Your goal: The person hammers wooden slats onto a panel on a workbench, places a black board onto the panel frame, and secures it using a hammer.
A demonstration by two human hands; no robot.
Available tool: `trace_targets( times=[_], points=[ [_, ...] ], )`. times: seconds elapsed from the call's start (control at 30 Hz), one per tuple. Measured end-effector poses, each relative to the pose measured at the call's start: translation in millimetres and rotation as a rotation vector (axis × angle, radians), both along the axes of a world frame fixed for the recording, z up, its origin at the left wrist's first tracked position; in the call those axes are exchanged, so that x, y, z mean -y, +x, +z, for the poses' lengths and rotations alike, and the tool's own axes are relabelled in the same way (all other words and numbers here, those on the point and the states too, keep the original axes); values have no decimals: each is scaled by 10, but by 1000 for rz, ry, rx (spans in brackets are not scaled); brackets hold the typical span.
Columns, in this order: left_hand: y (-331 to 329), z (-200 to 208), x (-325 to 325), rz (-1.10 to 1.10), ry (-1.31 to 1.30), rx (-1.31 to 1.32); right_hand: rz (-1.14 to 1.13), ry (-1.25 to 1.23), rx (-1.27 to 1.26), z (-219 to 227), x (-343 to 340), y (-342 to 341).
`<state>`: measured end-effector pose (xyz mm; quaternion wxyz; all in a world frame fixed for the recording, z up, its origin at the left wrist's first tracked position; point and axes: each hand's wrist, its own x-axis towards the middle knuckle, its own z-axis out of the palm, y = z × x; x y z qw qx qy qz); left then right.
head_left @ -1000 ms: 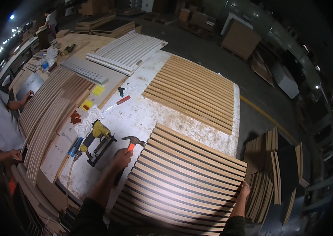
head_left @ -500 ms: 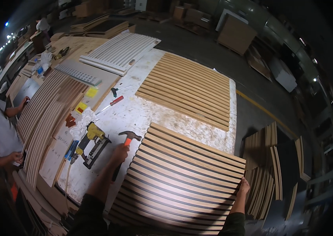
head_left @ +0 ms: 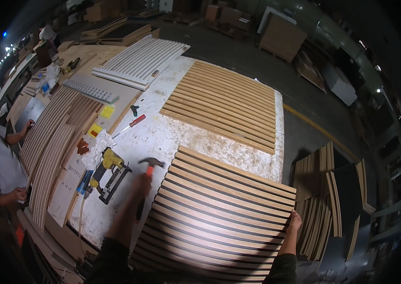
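My left hand (head_left: 141,185) is wrapped around the handle of a claw hammer (head_left: 150,169), which has an orange neck and a dark grip; the hand is slightly blurred. The hammer's head is at the left edge of the near slatted wood panel (head_left: 219,203), whose light wood strips alternate with dark gaps. Around the right edge of that same panel curls my right hand (head_left: 294,221), its thumb side on top and other fingers partly hidden. Left of the hammer lies a yellow-and-black nail gun (head_left: 110,173) with a hose.
A second slatted panel (head_left: 224,104) lies farther back on the stained white table (head_left: 191,135). A red-handled screwdriver (head_left: 136,120) and white slatted panel (head_left: 141,59) lie to the left. Stacked panels (head_left: 311,203) stand at the right. A co-worker (head_left: 1,161) handles strips at the left.
My left hand and the hammer have shifted slightly left, with the hammer's head tilting. My right hand stays on the panel's edge. The view has shifted a little.
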<state>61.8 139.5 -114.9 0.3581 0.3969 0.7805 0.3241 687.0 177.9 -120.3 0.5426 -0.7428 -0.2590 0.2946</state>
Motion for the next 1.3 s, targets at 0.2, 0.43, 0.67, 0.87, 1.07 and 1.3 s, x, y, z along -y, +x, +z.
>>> trace_targets(
  times=[0.2,0.43,0.67,0.87,1.07,1.3],
  points=[
    [46,33,-3,-49,-112,92,15,29,27,-49,8,42],
    [-5,-183,76,37,50,-73,-55,65,51,-139,-23,-3],
    [122,204,18,-8,-45,173,-1,-125,46,17,-60,127],
    [-4,30,-130,49,9,288,65,-231,-147,273,-246,-84],
    [-128,144,-314,178,30,427,-6,-60,-81,-39,-309,13],
    [-63,-60,-311,-232,125,-39,55,-65,31,-63,-307,120]
  ],
)
